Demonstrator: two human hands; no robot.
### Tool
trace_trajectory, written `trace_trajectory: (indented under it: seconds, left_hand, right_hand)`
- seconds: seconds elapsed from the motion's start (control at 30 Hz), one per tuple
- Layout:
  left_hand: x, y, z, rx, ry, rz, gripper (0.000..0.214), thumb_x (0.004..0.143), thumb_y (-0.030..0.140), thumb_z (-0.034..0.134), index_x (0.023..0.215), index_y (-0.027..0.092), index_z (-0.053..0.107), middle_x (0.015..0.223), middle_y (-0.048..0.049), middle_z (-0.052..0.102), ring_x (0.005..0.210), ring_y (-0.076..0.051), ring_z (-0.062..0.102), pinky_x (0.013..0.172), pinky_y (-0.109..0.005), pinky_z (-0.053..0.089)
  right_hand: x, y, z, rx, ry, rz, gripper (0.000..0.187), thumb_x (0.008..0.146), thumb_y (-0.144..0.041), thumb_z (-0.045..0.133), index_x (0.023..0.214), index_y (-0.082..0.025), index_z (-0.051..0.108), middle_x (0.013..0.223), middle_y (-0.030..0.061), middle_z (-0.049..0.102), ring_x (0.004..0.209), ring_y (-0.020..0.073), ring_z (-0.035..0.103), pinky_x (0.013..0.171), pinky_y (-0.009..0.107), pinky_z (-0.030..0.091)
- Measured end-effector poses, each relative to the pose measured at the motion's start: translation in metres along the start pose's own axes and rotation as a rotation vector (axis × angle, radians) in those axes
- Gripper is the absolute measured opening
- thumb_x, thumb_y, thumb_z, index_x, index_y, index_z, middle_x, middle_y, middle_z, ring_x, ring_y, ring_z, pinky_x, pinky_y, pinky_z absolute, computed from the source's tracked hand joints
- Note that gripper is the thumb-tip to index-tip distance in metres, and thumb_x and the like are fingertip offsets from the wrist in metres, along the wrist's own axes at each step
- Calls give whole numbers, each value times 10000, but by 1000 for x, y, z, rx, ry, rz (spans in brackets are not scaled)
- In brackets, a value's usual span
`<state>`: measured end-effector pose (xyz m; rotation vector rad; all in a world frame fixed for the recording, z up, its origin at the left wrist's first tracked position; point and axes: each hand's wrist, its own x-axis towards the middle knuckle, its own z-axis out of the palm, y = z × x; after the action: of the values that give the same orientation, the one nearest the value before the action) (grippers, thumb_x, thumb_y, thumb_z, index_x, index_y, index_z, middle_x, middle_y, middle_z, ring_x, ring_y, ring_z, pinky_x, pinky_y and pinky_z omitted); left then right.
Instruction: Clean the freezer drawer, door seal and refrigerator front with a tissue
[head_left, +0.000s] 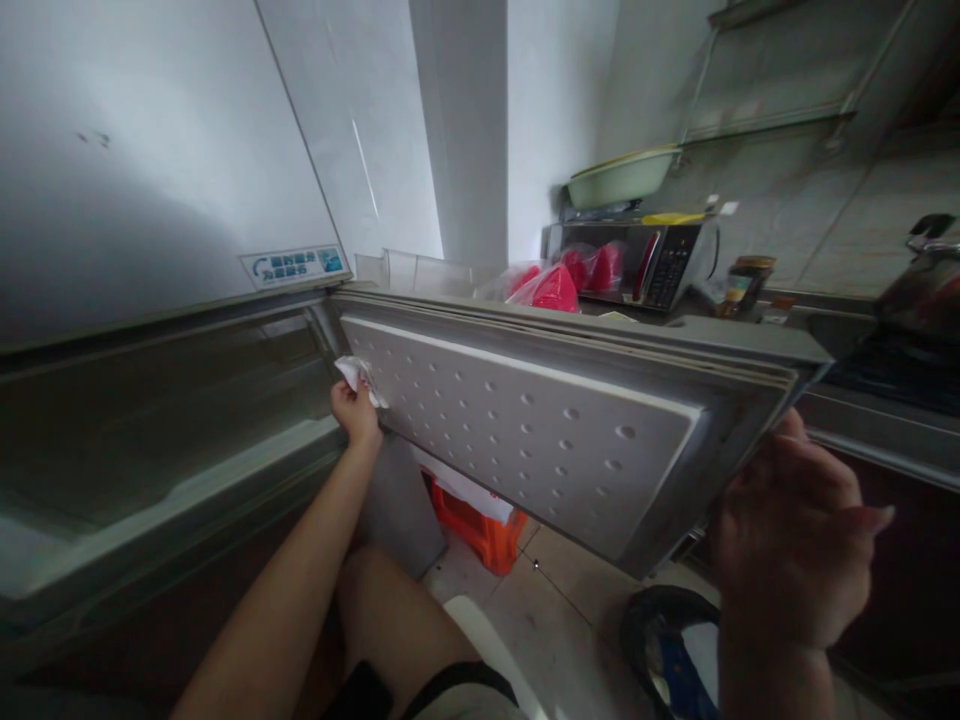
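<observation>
A refrigerator door stands swung out in front of me, its dimpled white inner panel facing me. My left hand is closed around a crumpled white cloth or tissue, which lies against the panel near the hinge side. At the door's free edge is my right hand; its fingers curl against the edge and its thumb sticks out to the right. The fingertips are partly hidden behind the door. A grey rubber seal runs along the door's top edge. The open refrigerator compartment is on the left.
Above the compartment is another shut door with a blue label. Behind stand a microwave, a pale green basin, pink items in plastic and a jar. An orange stool and a lined bin are on the floor.
</observation>
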<state>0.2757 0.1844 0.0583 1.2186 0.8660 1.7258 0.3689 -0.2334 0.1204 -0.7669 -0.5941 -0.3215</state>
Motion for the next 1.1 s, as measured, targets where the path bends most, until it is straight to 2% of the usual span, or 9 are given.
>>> trace_trajectory:
  seconds: [0.1,0.2,0.33,0.43,0.57,0.7,0.83,0.97,1.1]
  left_hand:
    - [24,-9,-5,24,3,-45,86,700,98,573,749,152,528,701,41,537,661,-102,536,714,-240,425]
    - [29,-9,-11,32,-10,-40,26,699,139,591,723,139,581,672,38,553,638,-102,523,693,-244,424]
    - [17,-7,-15,18,-10,-32,106,722,228,609,763,130,611,658,41,547,569,-91,487,598,-233,405]
    - [5,-3,-13,0,-8,-17,152,726,270,628,792,133,615,665,43,543,553,-84,480,562,-220,396]
    - [-7,10,-4,-43,-13,18,139,736,244,625,829,152,576,737,25,574,630,-96,552,577,-206,428]
    - [-22,30,2,-81,-53,65,148,732,208,638,845,162,555,789,6,600,713,-114,599,594,-198,451]
    - [-58,55,3,-89,-178,183,162,731,265,671,830,164,591,760,10,617,694,-116,602,625,-213,471]
    - [-115,83,1,-86,-374,288,147,756,297,680,821,178,624,710,15,633,645,-123,610,596,-223,483]
    - [-173,114,1,-91,-612,557,46,819,228,659,807,202,623,729,12,639,670,-117,607,626,-223,488]
  right_hand:
    - [-2,0,1,19,43,8,302,873,-409,459,921,-239,703,1263,13,612,1235,229,524,1104,455,344]
    - [-3,1,2,9,68,-1,286,847,-352,446,907,-246,704,1239,-3,627,1214,215,543,1091,433,361]
    - [-2,0,2,17,51,20,258,835,-311,463,915,-238,698,1274,2,608,1231,207,532,1102,412,356]
    - [-2,0,0,19,31,19,239,841,-336,488,929,-239,687,1291,6,599,1247,222,518,1118,454,336]
    - [-1,1,-3,13,-35,10,266,858,-405,491,948,-247,685,1330,10,575,1256,211,506,1116,435,352]
    - [0,2,-5,-1,-36,8,290,885,-425,453,960,-271,687,1326,-11,580,1260,200,501,1125,450,342]
    - [0,3,-3,10,-43,-8,287,884,-425,467,976,-267,688,1325,-1,581,1273,207,490,1131,464,327]
    - [-1,2,-2,13,-49,-11,284,880,-420,482,981,-251,687,1348,16,560,1285,211,479,1135,449,318]
    - [-2,1,-2,-1,-46,-1,276,879,-410,481,984,-256,686,1356,6,554,1297,211,465,1138,450,311]
